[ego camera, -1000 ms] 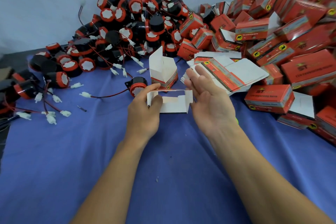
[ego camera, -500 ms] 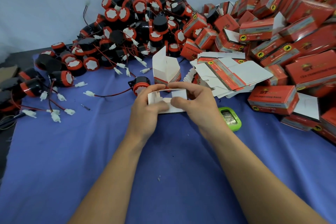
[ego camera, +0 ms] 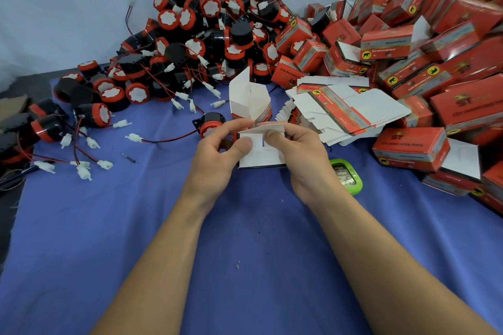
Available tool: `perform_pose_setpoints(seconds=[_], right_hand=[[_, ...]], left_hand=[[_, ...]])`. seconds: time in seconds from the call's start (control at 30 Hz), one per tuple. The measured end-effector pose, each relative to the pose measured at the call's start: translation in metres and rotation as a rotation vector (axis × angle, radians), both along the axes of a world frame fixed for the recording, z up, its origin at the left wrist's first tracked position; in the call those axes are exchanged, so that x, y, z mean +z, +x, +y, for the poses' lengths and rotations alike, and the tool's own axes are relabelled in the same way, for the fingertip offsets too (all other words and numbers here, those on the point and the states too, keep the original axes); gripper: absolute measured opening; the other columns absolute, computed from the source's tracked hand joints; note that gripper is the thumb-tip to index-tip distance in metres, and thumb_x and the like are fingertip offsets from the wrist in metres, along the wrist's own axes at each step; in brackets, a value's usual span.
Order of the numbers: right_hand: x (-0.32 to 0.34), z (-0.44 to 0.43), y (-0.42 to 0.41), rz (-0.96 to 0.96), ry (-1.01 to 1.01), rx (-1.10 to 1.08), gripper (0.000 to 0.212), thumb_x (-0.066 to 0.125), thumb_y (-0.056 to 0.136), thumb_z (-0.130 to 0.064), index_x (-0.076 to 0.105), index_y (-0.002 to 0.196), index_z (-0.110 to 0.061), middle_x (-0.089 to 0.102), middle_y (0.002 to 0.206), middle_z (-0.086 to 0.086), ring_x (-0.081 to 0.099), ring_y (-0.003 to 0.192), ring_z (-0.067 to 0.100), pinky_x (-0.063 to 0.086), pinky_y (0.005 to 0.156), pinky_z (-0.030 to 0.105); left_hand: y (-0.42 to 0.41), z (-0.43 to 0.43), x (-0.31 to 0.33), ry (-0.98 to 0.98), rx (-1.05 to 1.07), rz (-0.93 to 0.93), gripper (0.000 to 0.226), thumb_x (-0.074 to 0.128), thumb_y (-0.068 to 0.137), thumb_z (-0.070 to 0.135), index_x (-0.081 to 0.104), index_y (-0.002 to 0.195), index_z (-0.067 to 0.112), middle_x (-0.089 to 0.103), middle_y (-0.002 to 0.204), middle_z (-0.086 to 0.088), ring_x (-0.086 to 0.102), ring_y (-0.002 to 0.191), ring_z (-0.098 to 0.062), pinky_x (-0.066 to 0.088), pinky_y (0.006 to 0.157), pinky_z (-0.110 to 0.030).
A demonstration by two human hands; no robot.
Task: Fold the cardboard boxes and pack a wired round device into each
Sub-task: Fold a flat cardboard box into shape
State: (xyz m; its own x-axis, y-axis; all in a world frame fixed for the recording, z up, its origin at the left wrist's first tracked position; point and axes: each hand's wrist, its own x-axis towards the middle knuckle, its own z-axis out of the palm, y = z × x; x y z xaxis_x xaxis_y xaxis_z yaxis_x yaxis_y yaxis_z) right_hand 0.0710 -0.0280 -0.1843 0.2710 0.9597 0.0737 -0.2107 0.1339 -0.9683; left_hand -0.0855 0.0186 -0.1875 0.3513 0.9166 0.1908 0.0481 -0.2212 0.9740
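Pinching a small cardboard box [ego camera: 261,156] from both sides, the fingers [ego camera: 243,144] of the left hand [ego camera: 215,160] and right hand [ego camera: 303,160] curl closely round it, thumbs pressed on its white face. Just beyond the fingers stands a half-folded box [ego camera: 249,100], and just past the left knuckles lies a wired round device [ego camera: 211,124]. A green gadget with a display [ego camera: 347,177] sits by the right wrist. Flat boxes [ego camera: 351,109] fan out beyond the right fingers on the blue worktop [ego camera: 245,253].
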Motion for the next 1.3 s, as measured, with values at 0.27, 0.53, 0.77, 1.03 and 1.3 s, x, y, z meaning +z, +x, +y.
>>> perform_pose_setpoints(seconds=[0.27, 0.53, 0.77, 1.03, 1.3], right_hand=[[0.0, 0.003, 0.003, 0.036, -0.011, 0.049, 0.038, 0.055, 0.089, 0.01, 0.084, 0.093, -0.014, 0.079, 0.102, 0.007, 0.071, 0.098, 0.012, 0.055, 0.086, 0.021], [-0.002, 0.002, 0.014, -0.225, -0.071, 0.13, 0.034, 0.054, 0.077, -0.011, 0.085, 0.083, -0.023, 0.076, 0.11, -0.014, 0.068, 0.105, -0.002, 0.046, 0.086, 0.021], [0.0, -0.003, 0.02, -0.673, -0.069, 0.069, 0.038, 0.081, 0.077, -0.024, 0.074, 0.112, -0.036, 0.074, 0.104, -0.023, 0.069, 0.098, -0.001, 0.055, 0.084, 0.02], [0.002, 0.002, 0.02, -0.811, 0.0, 0.046, 0.028, 0.073, 0.09, -0.02, 0.079, 0.114, -0.032, 0.077, 0.101, -0.02, 0.069, 0.095, 0.001, 0.054, 0.081, 0.022], [0.006, 0.001, 0.022, -0.659, -0.006, 0.057, 0.017, 0.066, 0.095, -0.024, 0.082, 0.102, -0.024, 0.075, 0.078, 0.002, 0.06, 0.066, 0.014, 0.043, 0.059, 0.034]], left_hand=[[0.008, 0.0, -0.003, 0.084, 0.167, -0.107, 0.045, 0.063, 0.089, -0.006, 0.084, 0.087, 0.034, 0.078, 0.091, 0.012, 0.07, 0.091, -0.004, 0.051, 0.079, -0.015], [0.0, 0.001, -0.004, -0.089, 0.124, -0.065, 0.053, 0.056, 0.078, -0.018, 0.083, 0.067, 0.025, 0.08, 0.1, 0.01, 0.07, 0.098, 0.0, 0.051, 0.066, -0.012], [-0.005, 0.001, -0.008, 0.051, 0.067, 0.089, 0.045, 0.07, 0.083, -0.005, 0.084, 0.092, 0.037, 0.076, 0.116, 0.017, 0.065, 0.116, 0.002, 0.055, 0.091, -0.017], [0.002, -0.004, -0.014, 0.331, 0.199, 0.316, 0.042, 0.085, 0.084, 0.019, 0.076, 0.122, 0.035, 0.069, 0.114, 0.026, 0.059, 0.112, 0.012, 0.038, 0.093, 0.0], [0.001, -0.005, -0.007, 0.243, 0.213, 0.116, 0.023, 0.083, 0.083, 0.033, 0.078, 0.097, 0.051, 0.077, 0.091, 0.02, 0.07, 0.088, -0.004, 0.052, 0.069, -0.018]])
